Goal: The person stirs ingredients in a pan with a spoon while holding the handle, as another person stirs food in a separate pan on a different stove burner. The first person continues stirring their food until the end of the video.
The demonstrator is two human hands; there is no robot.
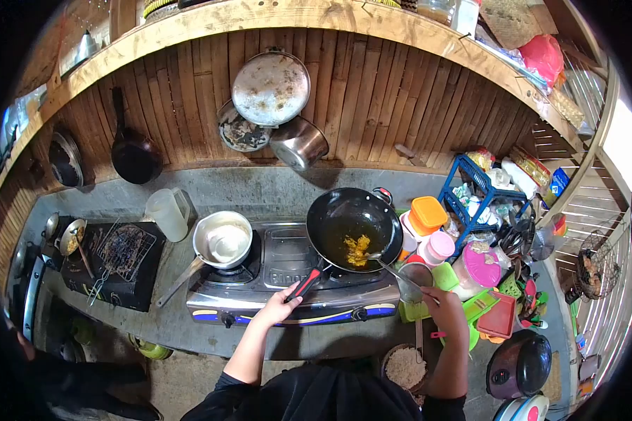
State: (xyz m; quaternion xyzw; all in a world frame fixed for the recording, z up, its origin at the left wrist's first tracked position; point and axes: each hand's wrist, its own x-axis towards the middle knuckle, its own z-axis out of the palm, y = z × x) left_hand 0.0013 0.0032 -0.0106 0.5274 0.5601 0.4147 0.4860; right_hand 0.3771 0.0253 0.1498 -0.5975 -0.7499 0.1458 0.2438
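Observation:
My left hand [277,309] is closed around the red-and-black handle of a black wok [330,210], which sits on the right burner of a two-burner gas stove [288,302]. Oil and a yellow-orange spice paste [357,250] lie in the bottom of the wok. A metal spatula [397,272] is gripped in my right hand [442,309], its far end dipping into the wok beside the paste. On the left burner stands a pale saucepan [222,238] with a long handle pointing toward the lower left.
Plastic containers, an orange-lidded box [428,212] and a blue rack [470,189] crowd the right side. A rice cooker [518,365] stands at lower right. At left are a plastic jug [167,216] and a black stove [116,288]. Another person's dark clothing [84,382] shows at lower left.

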